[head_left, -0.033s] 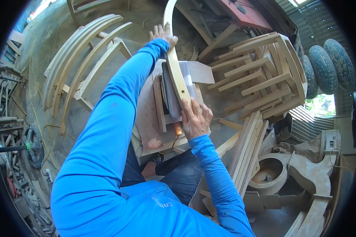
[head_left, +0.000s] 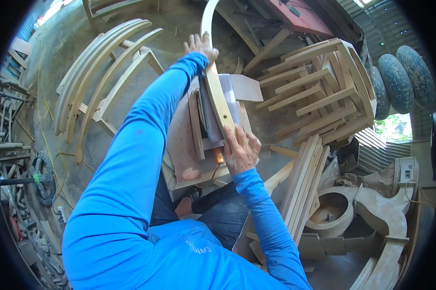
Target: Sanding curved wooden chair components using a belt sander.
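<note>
A pale curved wooden piece [head_left: 217, 92] with a dark hole near its near end runs away from me across a grey, sander-like belt [head_left: 209, 118]. My left hand [head_left: 201, 47] grips it farther up, fingers over the wood. Close to me, my right hand [head_left: 243, 150] is closed around its near end, thumb and fingers on the edges. Under the wood, wooden side pieces [head_left: 196, 125] flank the belt on a wooden bench top [head_left: 180, 157]. An orange-handled item [head_left: 219, 155] with a cord sits beside my right hand. What lies beneath the wood is partly hidden.
Several curved wooden slats [head_left: 102, 67] lean at the left. A stack of wooden frames [head_left: 319, 87] stands at the right, with straight boards [head_left: 305, 179] nearer me. A large cast machine housing [head_left: 380, 208] is at the lower right. A yellow cord [head_left: 58, 179] crosses the floor.
Both hands keep their grip on the curved wooden piece. Wood and hands have shifted very slightly to the right and down.
</note>
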The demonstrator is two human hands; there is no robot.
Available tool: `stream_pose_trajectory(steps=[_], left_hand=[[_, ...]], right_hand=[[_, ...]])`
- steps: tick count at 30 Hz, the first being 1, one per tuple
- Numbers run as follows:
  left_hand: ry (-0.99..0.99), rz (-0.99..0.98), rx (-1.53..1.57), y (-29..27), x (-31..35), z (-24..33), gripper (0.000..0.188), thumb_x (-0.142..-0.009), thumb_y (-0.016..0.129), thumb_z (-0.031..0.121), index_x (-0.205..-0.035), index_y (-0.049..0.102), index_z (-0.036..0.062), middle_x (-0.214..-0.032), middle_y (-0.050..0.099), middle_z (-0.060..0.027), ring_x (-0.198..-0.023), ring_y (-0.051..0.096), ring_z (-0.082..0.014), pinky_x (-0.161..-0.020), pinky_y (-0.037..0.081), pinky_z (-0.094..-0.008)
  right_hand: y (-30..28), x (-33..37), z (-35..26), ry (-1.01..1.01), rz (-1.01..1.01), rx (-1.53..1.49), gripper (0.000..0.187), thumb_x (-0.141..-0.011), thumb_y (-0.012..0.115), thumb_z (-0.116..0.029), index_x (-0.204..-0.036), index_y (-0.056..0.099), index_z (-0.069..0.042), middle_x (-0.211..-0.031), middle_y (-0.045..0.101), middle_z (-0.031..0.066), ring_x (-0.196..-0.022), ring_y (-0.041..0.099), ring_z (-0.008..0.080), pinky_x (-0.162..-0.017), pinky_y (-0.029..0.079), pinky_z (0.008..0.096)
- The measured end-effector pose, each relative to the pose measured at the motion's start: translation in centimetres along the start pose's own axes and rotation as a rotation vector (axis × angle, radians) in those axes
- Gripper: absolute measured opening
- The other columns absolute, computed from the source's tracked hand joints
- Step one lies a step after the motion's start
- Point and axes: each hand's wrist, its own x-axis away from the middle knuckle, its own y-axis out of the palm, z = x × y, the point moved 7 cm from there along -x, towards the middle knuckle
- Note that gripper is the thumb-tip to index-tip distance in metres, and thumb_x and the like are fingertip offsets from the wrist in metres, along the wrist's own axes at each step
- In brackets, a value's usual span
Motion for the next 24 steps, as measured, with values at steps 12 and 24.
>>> stream_pose_trajectory(steps=[12,24], left_hand=[[0.199,-0.081,-0.109,0.6,31.5,8.2,0.087,-0.093,0.054,0.047,-0.164,0.024,0.0077,-0.173,0.012,-0.0174,-0.161,-0.004,-0.0348,-0.125,-0.006,-0.0603],[0.205,-0.063,-0.059,0.0,19.2,6.1,0.085,-0.091,0.055,0.048,-0.163,0.027,0.0104,-0.171,0.016,-0.0186,-0.161,0.003,-0.0347,-0.126,-0.002,-0.0613]], right_hand=[[-13.4,25.5,-2.7,0.16,-0.176,-0.285,0.057,-0.073,0.081,-0.002,-0.128,0.071,-0.014,-0.134,0.063,0.0142,-0.104,0.058,0.0328,-0.093,0.047,0.0413],[-9.1,14.8,-2.0,0.076,-0.087,-0.2,0.05,-0.076,0.079,-0.006,-0.125,0.074,-0.014,-0.127,0.064,0.0155,-0.101,0.059,0.0324,-0.09,0.045,0.0429]])
